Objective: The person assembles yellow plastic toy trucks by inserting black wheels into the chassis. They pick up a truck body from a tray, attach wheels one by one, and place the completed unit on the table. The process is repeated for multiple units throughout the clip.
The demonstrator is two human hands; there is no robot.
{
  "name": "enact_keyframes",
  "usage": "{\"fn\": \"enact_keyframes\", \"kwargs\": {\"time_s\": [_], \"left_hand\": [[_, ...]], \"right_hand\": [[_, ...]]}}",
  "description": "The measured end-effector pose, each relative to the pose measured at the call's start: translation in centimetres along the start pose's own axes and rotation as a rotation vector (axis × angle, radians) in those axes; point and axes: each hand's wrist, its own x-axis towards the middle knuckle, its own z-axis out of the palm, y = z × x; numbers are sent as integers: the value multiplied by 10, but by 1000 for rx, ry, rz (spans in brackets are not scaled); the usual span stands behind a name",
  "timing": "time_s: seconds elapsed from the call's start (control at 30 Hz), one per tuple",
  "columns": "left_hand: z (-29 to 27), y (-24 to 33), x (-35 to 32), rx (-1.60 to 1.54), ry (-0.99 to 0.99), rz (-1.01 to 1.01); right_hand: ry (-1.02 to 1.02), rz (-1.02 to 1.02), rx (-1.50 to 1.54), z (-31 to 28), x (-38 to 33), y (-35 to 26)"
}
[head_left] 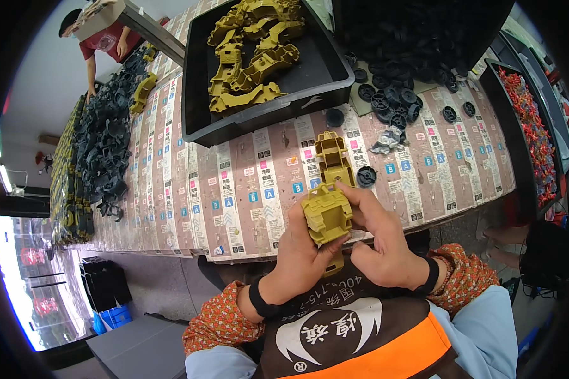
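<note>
We find left hand (302, 251) closed on left side of yellow shell (327, 218); shell between hands, near edge of table (265, 196), long axis running away from us; right hand (389, 249) equally near, half-curled, index at far right corner, hold unclear.

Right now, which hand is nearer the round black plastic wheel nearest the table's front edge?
The right hand, in front of the wheel; the left hand is farther away, to the left.

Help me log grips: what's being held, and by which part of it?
A yellow plastic shell: the left hand grips its left side and lower edge, the right hand its right side.
</note>
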Motion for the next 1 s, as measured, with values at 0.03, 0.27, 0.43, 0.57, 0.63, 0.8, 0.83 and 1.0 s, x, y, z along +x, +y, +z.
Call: {"fn": "enact_keyframes", "kwargs": {"time_s": [0.03, 0.27, 0.43, 0.57, 0.63, 0.8, 0.83, 1.0], "left_hand": [[-3, 1, 5, -42, -38, -48], [-23, 11, 20, -647, 81, -407], [-40, 12, 27, -824, 107, -472], [-40, 9, 28, -993, 137, -421], [-40, 11, 31, -1065, 183, -399], [-33, 3, 40, -1062, 340, -336], [-31, 4, 43, -1045, 362, -327], [-16, 19, 51, -874, 439, -235]], "right_hand": [[24, -9, 7, -1, 0, 1], [197, -40, -682, -97, 66, 0], [257, -179, -1312, -185, 91, 56], [176, -167, -1405, -193, 87, 75], [184, -196, -1372, -187, 78, 67], [107, 255, -174, -100, 51, 18], [14, 293, -100, -83, 46, 12], [21, 197, 42, -19, 28, 12]]}}
